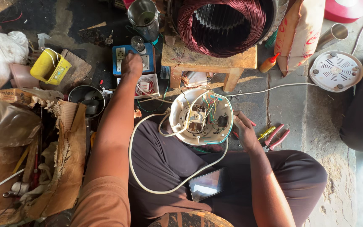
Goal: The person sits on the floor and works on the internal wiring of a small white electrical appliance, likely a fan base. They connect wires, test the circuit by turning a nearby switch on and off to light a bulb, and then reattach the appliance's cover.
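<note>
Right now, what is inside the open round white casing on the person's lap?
Inside the round white casing lie coloured wires, a small metal-and-brown part in the middle and a black part. What sits beneath these parts is covered. The right hand touches its edge.

Our left hand [131, 65] covers the middle of the blue socket board [134, 59], so we cannot tell what the fingers press. Our right hand [244, 129] hides the near rim of the white appliance base [200, 116]; its fingertips are out of sight behind it. The copper-wound stator [223, 25] and red tub [347, 9] run off the top edge. The wiring inside the base is too small to trace.
</note>
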